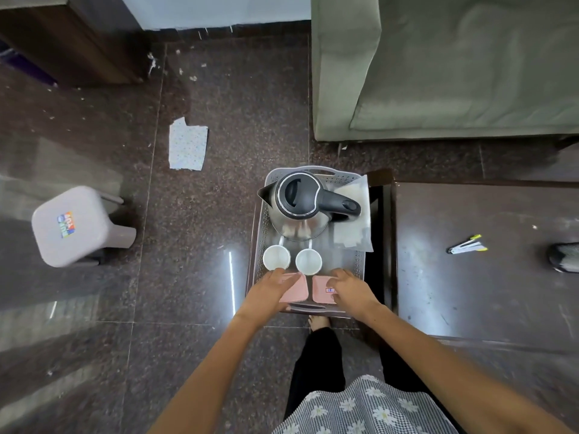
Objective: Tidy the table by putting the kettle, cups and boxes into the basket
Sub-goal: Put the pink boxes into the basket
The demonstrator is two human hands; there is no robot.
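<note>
A grey perforated basket (357, 264) holds a steel kettle (302, 211) with a black lid and handle at its far end. Two white cups (276, 257) (308, 262) stand side by side in front of the kettle. At the near end lie two pink boxes, the left box (296, 291) and the right box (322, 292). My left hand (271, 289) rests on the left box, fingers spread over it. My right hand (351, 291) lies on the right box, which bears a small label. A clear packet (352, 214) sits at the basket's right side.
The basket stands on a small dark table's corner (380, 189), next to a larger dark table (485, 261) with pens (466, 244). A grey sofa (438, 73) is behind, a plastic stool (78, 225) at left, a paper sheet (187, 144) on the floor.
</note>
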